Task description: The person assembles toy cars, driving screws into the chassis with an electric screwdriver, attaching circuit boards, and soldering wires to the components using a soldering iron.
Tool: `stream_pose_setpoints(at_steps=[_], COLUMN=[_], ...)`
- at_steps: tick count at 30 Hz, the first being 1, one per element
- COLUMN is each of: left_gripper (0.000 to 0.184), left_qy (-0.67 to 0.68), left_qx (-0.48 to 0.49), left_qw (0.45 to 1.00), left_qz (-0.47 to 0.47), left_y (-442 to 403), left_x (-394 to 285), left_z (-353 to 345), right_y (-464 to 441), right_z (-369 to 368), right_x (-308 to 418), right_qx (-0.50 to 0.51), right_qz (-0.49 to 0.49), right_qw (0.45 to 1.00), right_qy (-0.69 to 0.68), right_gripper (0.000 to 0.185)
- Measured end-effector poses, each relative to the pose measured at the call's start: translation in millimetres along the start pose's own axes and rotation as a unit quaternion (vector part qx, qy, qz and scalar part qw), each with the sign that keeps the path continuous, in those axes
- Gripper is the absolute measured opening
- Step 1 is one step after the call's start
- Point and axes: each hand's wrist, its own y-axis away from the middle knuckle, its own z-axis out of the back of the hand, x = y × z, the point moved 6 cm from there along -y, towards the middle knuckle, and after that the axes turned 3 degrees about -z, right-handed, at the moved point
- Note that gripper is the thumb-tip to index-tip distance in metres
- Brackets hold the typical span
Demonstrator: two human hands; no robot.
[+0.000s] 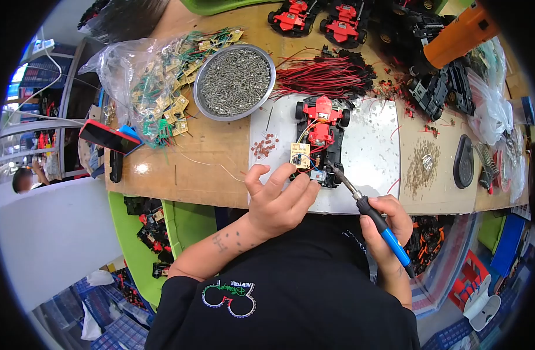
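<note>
Where my left hand (282,201) covers the board's (300,149) lower edge, I cannot tell whether its bent fingers pinch anything. My right hand (389,223) grips the iron (390,239) pen-like, its tip hard to see against the car (322,131), on the white sheet (369,151).

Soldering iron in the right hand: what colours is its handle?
The handle is blue and black; head view shows it.

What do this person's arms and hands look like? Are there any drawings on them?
The left hand and right hand wear no gloves. Black short sleeves cover the upper arms. Yes, dark lines and dots mark the left forearm, like little drawings.
</note>
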Motion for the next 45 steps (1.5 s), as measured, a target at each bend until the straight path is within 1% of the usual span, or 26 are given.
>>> stream_pose_setpoints(at_steps=[4,11,14,17,19,20,22,23,24,26,27,29,30,32,33,35,38,40,41,45], left_gripper=[0.020,0.018,0.017,0.020,0.026,0.026,0.029,0.031,0.031,0.027,0.027,0.022,0.022,0.017,0.017,0.020,0.023,0.023,0.022,0.020], left_qy=[0.013,0.019,0.022,0.038,0.057,0.048,0.080,0.086,0.083,0.043,0.044,0.045,0.049,0.091,0.101,0.203,0.223,0.208,0.195,0.171], left_qx=[-0.009,-0.021,-0.023,-0.018,-0.023,-0.020,-0.011,0.023,0.024,0.098,0.099,0.143,0.141,0.093,0.089,0.012,-0.005,-0.013,-0.008,0.016], left_qw=[1.000,0.999,0.999,0.998,0.997,0.997,0.994,0.993,0.993,0.986,0.986,0.985,0.985,0.985,0.985,0.965,0.962,0.967,0.969,0.972], left_qz=[0.022,0.029,0.033,0.044,0.053,0.058,0.067,0.082,0.082,0.125,0.126,0.086,0.087,0.109,0.108,0.163,0.155,0.146,0.149,0.157], left_y=[-0.2,-2.0,-1.0,-1.2,2.6,7.6,23.4,33.3,37.3,47.1,52.1,58.7,57.5,47.8,42.9,32.6,12.0,6.6,5.6,4.6], left_x=[-0.7,-1.1,-0.5,1.4,6.8,13.4,33.4,47.7,58.2,77.2,83.7,87.8,86.9,82.7,76.1,64.8,42.5,35.5,33.5,31.8], left_z=[-0.4,-1.8,-2.7,-1.3,3.0,7.9,20.7,23.8,31.3,35.3,37.2,32.7,32.4,35.1,31.5,28.1,18.1,11.5,8.7,4.4], right_y=[0.2,-3.5,-3.3,-2.6,-2.2,0.0,1.8,2.8,1.0,0.4,-0.2,-3.7,-5.5,-9.6,-10.9,-11.7,-12.1,-12.9,-14.3,-15.6], right_z=[-0.4,-4.3,-6.3,-6.7,-5.8,-4.4,-2.2,-0.7,-1.8,-1.6,-1.7,-4.8,-4.9,-4.5,-4.0,-1.0,-1.1,-1.9,-2.4,-2.2], right_x=[-0.2,4.0,5.0,9.0,10.3,8.4,8.8,7.8,7.6,8.3,8.1,9.4,11.6,17.7,22.0,26.3,31.9,34.6,36.3,33.0], right_qx=[0.001,0.002,0.011,0.007,0.009,0.004,-0.005,-0.004,-0.003,-0.013,-0.004,0.000,0.002,0.002,0.002,-0.002,-0.016,-0.006,-0.004,0.000], right_qz=[-0.003,0.020,0.014,0.014,0.008,-0.003,-0.009,-0.010,-0.009,-0.010,-0.014,0.003,0.020,0.024,0.032,0.024,0.017,0.011,0.024,0.008], right_qw=[1.000,1.000,1.000,1.000,1.000,1.000,1.000,1.000,1.000,1.000,1.000,1.000,1.000,1.000,0.999,1.000,1.000,0.999,0.998,0.998], right_qy=[-0.006,-0.007,-0.002,-0.007,0.007,-0.002,-0.011,-0.009,-0.012,-0.019,-0.017,-0.011,-0.001,0.000,-0.007,0.007,0.020,0.048,0.058,0.060], right_gripper=[0.027,0.027,0.027,0.027,0.027,0.027,0.026,0.026,0.026,0.027,0.027,0.026,0.026,0.024,0.023,0.021,0.019,0.018,0.017,0.018])
